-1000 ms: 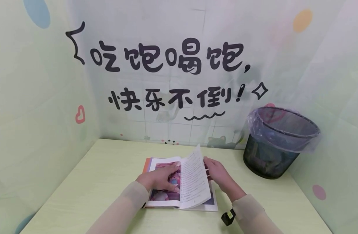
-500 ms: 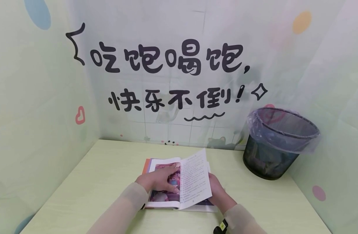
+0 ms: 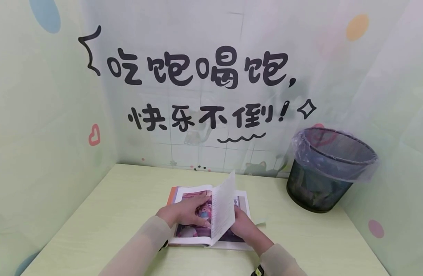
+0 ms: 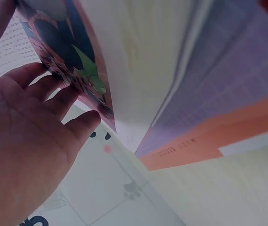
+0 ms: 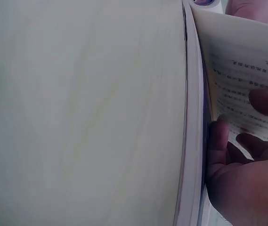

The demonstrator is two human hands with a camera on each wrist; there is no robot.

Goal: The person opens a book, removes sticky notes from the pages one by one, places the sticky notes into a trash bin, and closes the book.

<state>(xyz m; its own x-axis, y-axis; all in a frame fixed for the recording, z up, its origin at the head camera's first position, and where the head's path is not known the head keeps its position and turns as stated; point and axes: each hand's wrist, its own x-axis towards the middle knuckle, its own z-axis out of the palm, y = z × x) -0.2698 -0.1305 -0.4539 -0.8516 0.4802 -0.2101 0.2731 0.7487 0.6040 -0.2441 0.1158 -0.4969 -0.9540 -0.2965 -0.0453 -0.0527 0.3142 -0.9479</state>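
An open book [image 3: 192, 240] lies on the table, with a colour picture on its left page. My left hand [image 3: 183, 212] rests on that picture with fingers spread; the left wrist view shows its fingertips against the printed paper. From the middle of the book a text page [image 3: 223, 209] stands up almost vertically. My right hand [image 3: 248, 229] is behind it, over the right side, where another picture partly shows. In the right wrist view, the fingers of the right hand [image 5: 247, 183] lie relaxed against the text page, and the thumb is beside the book's edge.
A dark mesh bin [image 3: 316, 191] with a clear purple liner [image 3: 332, 166] stands at the table's back right. The pale table [image 3: 90, 222] meets patterned cloth walls on three sides. Large black writing [image 3: 216, 117] covers the back wall.
My right hand has come down and left, behind the text page, which has swung more upright toward the left. More of the right-hand picture page shows. The left hand has stayed in place.
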